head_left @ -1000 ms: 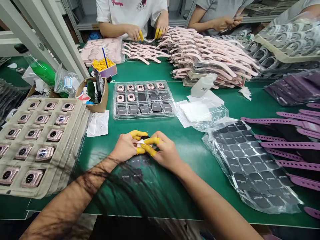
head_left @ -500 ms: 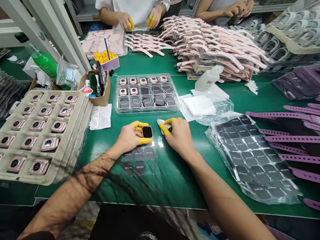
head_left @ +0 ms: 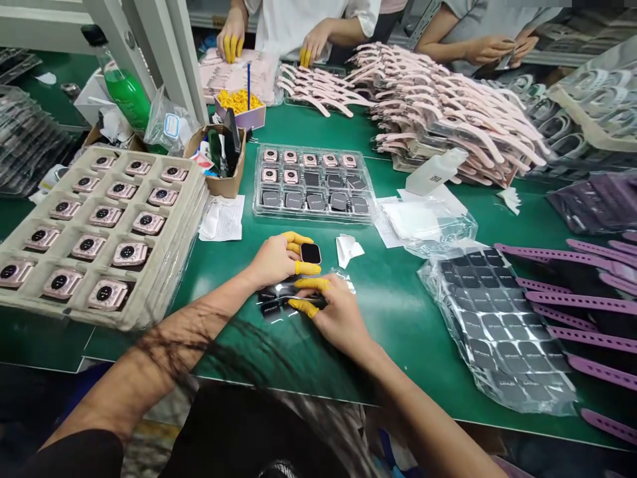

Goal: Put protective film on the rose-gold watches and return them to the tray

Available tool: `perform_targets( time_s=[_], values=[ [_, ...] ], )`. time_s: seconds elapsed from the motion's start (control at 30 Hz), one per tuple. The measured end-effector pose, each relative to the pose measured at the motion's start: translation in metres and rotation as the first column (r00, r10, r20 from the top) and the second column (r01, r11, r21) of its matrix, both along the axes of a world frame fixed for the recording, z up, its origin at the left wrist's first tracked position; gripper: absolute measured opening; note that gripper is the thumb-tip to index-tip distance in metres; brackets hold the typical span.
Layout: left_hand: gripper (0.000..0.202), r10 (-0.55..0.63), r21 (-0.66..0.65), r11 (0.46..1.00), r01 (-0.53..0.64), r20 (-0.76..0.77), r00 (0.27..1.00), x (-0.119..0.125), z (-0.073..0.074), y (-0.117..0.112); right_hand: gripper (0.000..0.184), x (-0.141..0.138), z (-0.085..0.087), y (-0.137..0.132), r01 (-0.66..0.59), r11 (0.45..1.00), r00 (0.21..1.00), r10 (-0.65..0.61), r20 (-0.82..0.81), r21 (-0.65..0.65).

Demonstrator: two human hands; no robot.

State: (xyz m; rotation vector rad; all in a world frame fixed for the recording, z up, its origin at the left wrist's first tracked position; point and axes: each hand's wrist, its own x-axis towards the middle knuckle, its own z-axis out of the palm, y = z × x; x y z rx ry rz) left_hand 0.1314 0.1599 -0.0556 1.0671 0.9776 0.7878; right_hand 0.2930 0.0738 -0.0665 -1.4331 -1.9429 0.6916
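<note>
My left hand (head_left: 279,257) holds a smartwatch body (head_left: 311,253) by its sides between yellow-covered fingertips, with the dark screen facing up. Just below it, my right hand (head_left: 338,312) pinches a clear sheet of dark screen stickers (head_left: 271,309) by its right part; the sheet is bent up, and the fingers hide some of it. A crumpled white wipe (head_left: 349,250) lies on the green table right of the watch. Beyond my hands sits a clear plastic tray (head_left: 313,217), with several watch bodies in its upper rows and dark sticker squares in the other cells.
At left is a stack of beige trays (head_left: 64,315) holding watch bodies. A cardboard box (head_left: 231,176), a white bottle (head_left: 434,174) and piled pink straps (head_left: 448,113) stand farther back. Bagged sticker sheets (head_left: 497,318) and purple straps (head_left: 582,300) lie right. Two co-workers sit opposite.
My right hand has let go of the white wipe, leaving it on the table, and moved down-left onto the sticker sheet, which now bends up. My left hand still holds the watch body.
</note>
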Motion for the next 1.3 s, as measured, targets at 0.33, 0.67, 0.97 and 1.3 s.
perform_targets(
  time_s=[0.33, 0.67, 0.97, 1.3],
  values=[
    [0.063, 0.014, -0.011, 1.0, -0.014, 0.04, 0.999, -0.001, -0.003, 0.003, 0.033, 0.005, 0.02, -0.004, -0.168, 0.946, 0.986, 0.166, 0.028, 0.278],
    [0.058, -0.004, 0.092, 0.995, 0.023, -0.196, 0.981, 0.005, 0.005, -0.003, 0.029, 0.033, 0.032, 0.055, 0.101, 0.927, 0.667, -0.332, -0.667, -0.361],
    [0.054, -0.056, 0.092, 0.992, 0.087, -0.301, 0.952, 0.01, 0.012, -0.006, 0.04, 0.015, 0.008, 0.052, 0.12, 0.782, 0.542, -0.568, -0.62, -0.611],
    [0.054, -0.082, 0.088, 0.989, 0.12, -0.352, 0.933, 0.01, 0.013, -0.006, 0.041, 0.017, 0.008, 0.052, 0.132, 0.786, 0.579, -0.556, -0.597, -0.604]
  ],
)
